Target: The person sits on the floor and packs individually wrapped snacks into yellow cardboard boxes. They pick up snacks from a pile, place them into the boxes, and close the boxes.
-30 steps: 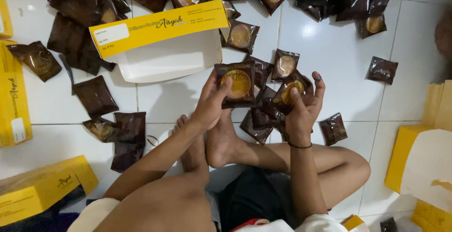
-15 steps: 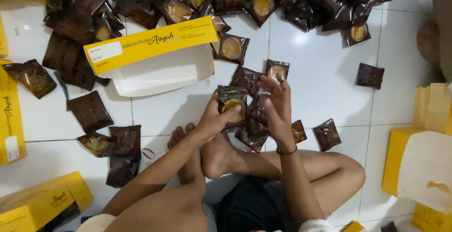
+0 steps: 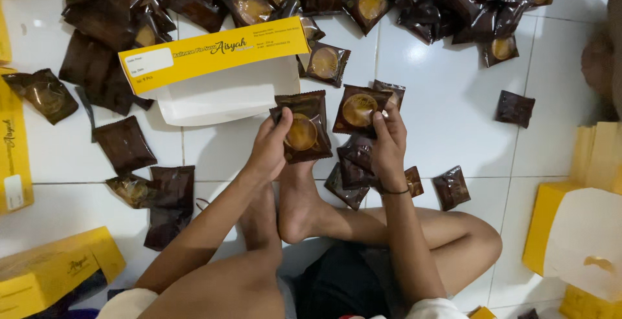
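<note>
Brown pastry packet [image 3: 302, 130] in left hand [image 3: 267, 152], another packet [image 3: 358, 108] in right hand [image 3: 389, 145]

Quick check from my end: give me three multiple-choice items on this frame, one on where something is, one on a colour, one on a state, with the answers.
1. Where is the open box?
A. On the floor beyond the hands
B. On the person's lap
C. Under the feet

2. What colour is the box's lid?
A. Red
B. Yellow
C. Green

3. What is the left hand doing?
A. Lying flat on the floor
B. Resting on a knee
C. Holding a brown packet

Answers: 1 A, it sits on the white tiles above both hands. 2 B, the lid strip is yellow. 3 C, its fingers close on the packet, as the right hand holds another packet.
</note>
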